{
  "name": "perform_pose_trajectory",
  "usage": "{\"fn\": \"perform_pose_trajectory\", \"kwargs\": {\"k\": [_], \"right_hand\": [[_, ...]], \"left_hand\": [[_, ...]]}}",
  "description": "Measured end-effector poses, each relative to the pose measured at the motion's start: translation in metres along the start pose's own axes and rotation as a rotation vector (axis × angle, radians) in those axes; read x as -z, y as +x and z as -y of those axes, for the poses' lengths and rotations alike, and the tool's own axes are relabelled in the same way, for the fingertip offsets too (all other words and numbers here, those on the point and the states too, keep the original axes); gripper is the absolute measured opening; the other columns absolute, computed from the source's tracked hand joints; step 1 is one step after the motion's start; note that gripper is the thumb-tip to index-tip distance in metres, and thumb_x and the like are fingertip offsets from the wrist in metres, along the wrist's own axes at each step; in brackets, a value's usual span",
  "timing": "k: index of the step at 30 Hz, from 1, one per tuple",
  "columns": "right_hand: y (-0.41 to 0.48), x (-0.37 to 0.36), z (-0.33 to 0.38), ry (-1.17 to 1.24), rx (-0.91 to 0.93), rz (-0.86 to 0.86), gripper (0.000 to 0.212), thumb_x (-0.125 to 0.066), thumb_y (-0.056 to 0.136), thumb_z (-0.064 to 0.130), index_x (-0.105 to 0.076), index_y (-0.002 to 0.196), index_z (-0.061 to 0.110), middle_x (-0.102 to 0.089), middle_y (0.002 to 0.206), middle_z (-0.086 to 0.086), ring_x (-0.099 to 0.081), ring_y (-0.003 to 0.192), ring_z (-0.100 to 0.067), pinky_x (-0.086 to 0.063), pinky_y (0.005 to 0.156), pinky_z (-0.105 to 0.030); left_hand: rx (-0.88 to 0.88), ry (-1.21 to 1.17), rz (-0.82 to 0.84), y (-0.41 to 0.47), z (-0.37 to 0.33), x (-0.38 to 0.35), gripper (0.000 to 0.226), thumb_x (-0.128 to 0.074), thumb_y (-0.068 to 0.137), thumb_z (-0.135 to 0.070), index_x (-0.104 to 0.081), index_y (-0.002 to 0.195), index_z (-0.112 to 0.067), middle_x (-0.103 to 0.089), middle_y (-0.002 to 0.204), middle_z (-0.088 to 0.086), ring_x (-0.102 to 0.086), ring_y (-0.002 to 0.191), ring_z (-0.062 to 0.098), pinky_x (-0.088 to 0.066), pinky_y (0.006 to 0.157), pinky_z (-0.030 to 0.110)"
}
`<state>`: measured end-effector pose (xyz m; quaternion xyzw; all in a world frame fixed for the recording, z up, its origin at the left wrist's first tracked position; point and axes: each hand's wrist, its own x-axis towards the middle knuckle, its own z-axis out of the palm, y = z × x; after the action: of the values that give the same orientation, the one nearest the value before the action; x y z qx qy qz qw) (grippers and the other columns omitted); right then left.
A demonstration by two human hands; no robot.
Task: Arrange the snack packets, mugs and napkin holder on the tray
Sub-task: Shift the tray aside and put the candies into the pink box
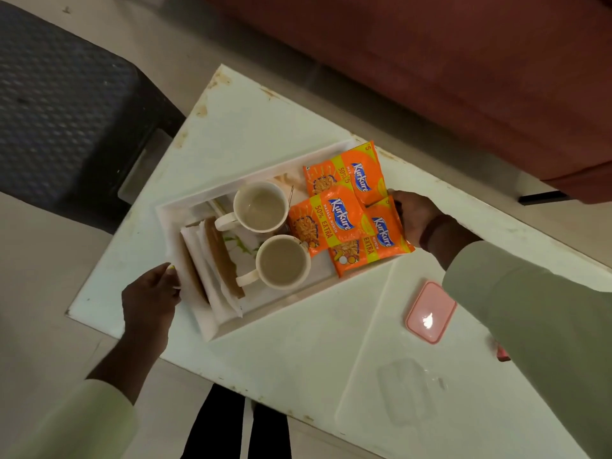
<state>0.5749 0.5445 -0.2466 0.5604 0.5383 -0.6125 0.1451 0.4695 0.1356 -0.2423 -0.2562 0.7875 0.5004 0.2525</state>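
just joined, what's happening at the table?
A person has a white tray on a pale table, one hand at each end. The left hand is at the end by the napkin holder; the right hand is at the end by three orange snack packets, which overlap. Two mugs sit in the middle, both holding a pale drink. Everything to be arranged looks loaded. A pink box lies on the table off the tray.
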Motion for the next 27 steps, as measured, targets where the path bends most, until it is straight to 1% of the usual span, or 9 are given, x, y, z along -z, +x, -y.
{"fn": "perform_pose_trajectory", "kwargs": {"k": [2,6,9,11,13,15,20,22,27], "right_hand": [[-0.003,0.002,-0.007,0.033,0.011,-0.021,0.044,-0.045,0.100,0.047,-0.074,0.106,0.014,-0.073,0.111,-0.018,-0.068,0.105,-0.037,-0.051,0.098,-0.054],[-0.017,0.008,-0.035,0.094,0.030,-0.054,0.041,-0.049,0.099,0.046,-0.074,0.104,0.015,-0.074,0.108,-0.017,-0.069,0.101,-0.035,-0.051,0.098,-0.054],[-0.031,0.008,-0.063,0.213,0.012,-0.101,0.035,-0.052,0.099,0.043,-0.073,0.103,0.015,-0.073,0.109,-0.016,-0.069,0.102,-0.034,-0.050,0.100,-0.054],[-0.042,0.004,-0.084,0.310,-0.003,-0.142,0.033,-0.052,0.099,0.040,-0.072,0.105,0.014,-0.073,0.111,-0.016,-0.068,0.101,-0.032,-0.050,0.099,-0.053],[-0.053,-0.003,-0.103,0.397,-0.017,-0.157,0.037,-0.050,0.100,0.040,-0.070,0.115,0.013,-0.073,0.114,-0.014,-0.068,0.106,-0.032,-0.051,0.099,-0.052],[-0.063,-0.011,-0.118,0.481,-0.028,-0.169,0.040,-0.047,0.101,0.041,-0.067,0.122,0.013,-0.072,0.116,-0.013,-0.067,0.109,-0.032,-0.051,0.098,-0.052],[-0.082,-0.032,-0.144,0.622,-0.026,-0.248,0.032,-0.046,0.102,0.041,-0.070,0.104,0.020,-0.077,0.100,-0.005,-0.070,0.099,-0.026,-0.055,0.084,-0.045],[-0.085,-0.039,-0.148,0.646,-0.026,-0.276,0.032,-0.046,0.101,0.041,-0.070,0.105,0.020,-0.077,0.101,-0.005,-0.070,0.098,-0.026,-0.055,0.089,-0.048],[-0.085,-0.052,-0.147,0.663,-0.059,-0.310,0.042,-0.046,0.101,0.043,-0.063,0.124,0.013,-0.070,0.119,-0.012,-0.066,0.109,-0.031,-0.049,0.100,-0.053]], "left_hand": [[-0.026,0.023,0.016,0.002,-0.006,0.002,0.032,-0.056,0.098,-0.018,-0.060,0.126,-0.003,-0.065,0.103,0.013,-0.061,0.092,0.028,-0.053,0.079,0.033],[-0.114,0.107,0.070,0.014,-0.033,0.005,0.032,-0.054,0.098,-0.023,-0.062,0.125,-0.007,-0.067,0.105,0.009,-0.063,0.095,0.026,-0.050,0.079,0.033],[-0.170,0.159,0.122,0.031,-0.055,0.005,0.030,-0.057,0.097,-0.023,-0.065,0.122,-0.009,-0.068,0.097,0.005,-0.064,0.089,0.021,-0.052,0.075,0.031],[-0.220,0.220,0.169,0.043,-0.070,0.001,0.027,-0.057,0.097,-0.020,-0.066,0.120,-0.008,-0.069,0.096,0.008,-0.063,0.088,0.023,-0.054,0.081,0.038],[-0.256,0.279,0.198,0.056,-0.086,-0.006,0.027,-0.057,0.097,-0.019,-0.066,0.120,-0.008,-0.069,0.105,0.014,-0.064,0.098,0.029,-0.052,0.093,0.047],[-0.291,0.334,0.219,0.068,-0.099,-0.014,0.028,-0.057,0.097,-0.020,-0.065,0.121,-0.008,-0.069,0.106,0.013,-0.064,0.103,0.030,-0.050,0.098,0.050],[-0.378,0.438,0.297,0.086,-0.120,-0.033,0.029,-0.056,0.098,-0.021,-0.064,0.123,-0.008,-0.065,0.096,0.006,-0.061,0.096,0.024,-0.049,0.100,0.049],[-0.394,0.458,0.313,0.090,-0.124,-0.038,0.031,-0.056,0.098,-0.020,-0.063,0.124,-0.007,-0.065,0.100,0.007,-0.061,0.099,0.024,-0.049,0.101,0.048],[-0.422,0.521,0.328,0.100,-0.124,-0.044,0.032,-0.054,0.098,-0.020,-0.062,0.126,-0.007,-0.066,0.114,0.016,-0.062,0.106,0.028,-0.048,0.101,0.045]]}}
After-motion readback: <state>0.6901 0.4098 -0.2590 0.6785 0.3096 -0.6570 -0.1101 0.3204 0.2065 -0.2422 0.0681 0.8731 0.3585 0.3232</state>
